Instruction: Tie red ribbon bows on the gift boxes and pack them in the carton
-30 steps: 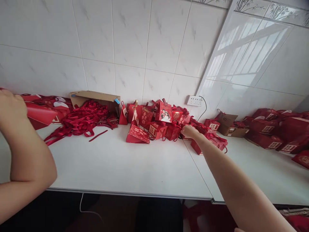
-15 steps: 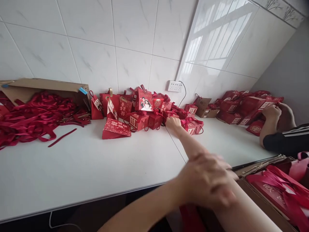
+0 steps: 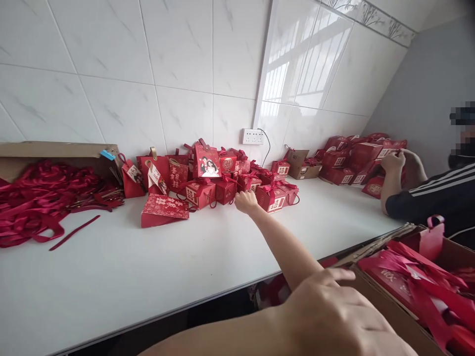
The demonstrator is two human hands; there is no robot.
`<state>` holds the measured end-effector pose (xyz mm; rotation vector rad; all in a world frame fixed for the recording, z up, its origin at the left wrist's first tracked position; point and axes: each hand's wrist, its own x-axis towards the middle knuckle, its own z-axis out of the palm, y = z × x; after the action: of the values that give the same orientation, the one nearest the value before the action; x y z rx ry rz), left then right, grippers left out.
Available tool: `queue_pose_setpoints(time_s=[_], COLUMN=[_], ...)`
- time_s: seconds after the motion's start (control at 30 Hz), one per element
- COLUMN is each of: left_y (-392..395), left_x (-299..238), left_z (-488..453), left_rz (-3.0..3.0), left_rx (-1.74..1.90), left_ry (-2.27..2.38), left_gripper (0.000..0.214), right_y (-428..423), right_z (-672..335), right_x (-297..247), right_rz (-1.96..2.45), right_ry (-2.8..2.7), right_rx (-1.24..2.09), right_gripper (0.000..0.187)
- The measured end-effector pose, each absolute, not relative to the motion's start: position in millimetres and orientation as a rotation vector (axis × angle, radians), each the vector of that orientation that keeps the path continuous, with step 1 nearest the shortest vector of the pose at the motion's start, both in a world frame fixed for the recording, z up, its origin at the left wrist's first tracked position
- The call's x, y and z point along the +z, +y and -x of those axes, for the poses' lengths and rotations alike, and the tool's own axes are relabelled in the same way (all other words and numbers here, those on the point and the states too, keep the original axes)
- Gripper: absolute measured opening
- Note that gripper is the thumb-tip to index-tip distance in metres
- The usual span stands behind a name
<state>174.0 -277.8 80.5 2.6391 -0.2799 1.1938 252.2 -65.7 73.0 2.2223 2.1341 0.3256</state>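
Observation:
My right hand (image 3: 245, 201) reaches far across the white table (image 3: 148, 277) to a heap of small red gift boxes (image 3: 222, 183) by the tiled wall. Its fingers are curled shut at the front of the heap, between two ribboned boxes; what they pinch is hidden. My left hand (image 3: 334, 316) is close to the camera at the bottom right, crossing over my right forearm. Its thumb is stretched toward the flap of a cardboard box (image 3: 374, 289) full of red ribboned items, and it holds nothing that I can see.
A tangle of red ribbons (image 3: 44, 198) spills from a flat carton (image 3: 55, 151) at the left. Another person in a black striped sleeve (image 3: 434, 198) handles red boxes (image 3: 356, 158) at the far right. A wall socket (image 3: 250, 136) sits behind the heap.
The view has swung right and the other person has come into sight. My left hand came from the far left across to the cardboard box. My right hand has stayed at the heap.

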Motion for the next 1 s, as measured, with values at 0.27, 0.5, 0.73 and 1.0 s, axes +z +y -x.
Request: queue_pose_setpoints(time_s=[0.27,0.5,0.73,1.0], left_y=[-229,-172,-139,-157], left_x=[14,11,25,17], left_z=[-109,-29,32,9], left_rz=[-3.205,-3.045,-2.559,-2.725], left_rx=[0.962,0.871,0.385,0.049], left_ry=[-0.289,0.272,1.209,0.292], left_gripper=[0.047,0.037,0.059,0.045], right_y=[-91,-104,-106,-111], right_z=[-302,-339,-332,-319], right_x=[97,91,92,94], right_rz=[-2.628,-2.830,-2.690,-2.629], right_ry=[1.913,1.550,1.547,1.601], right_rx=[0.563,0.244,0.035,0.038], right_gripper=[0.043,0.071,0.081,0.080])
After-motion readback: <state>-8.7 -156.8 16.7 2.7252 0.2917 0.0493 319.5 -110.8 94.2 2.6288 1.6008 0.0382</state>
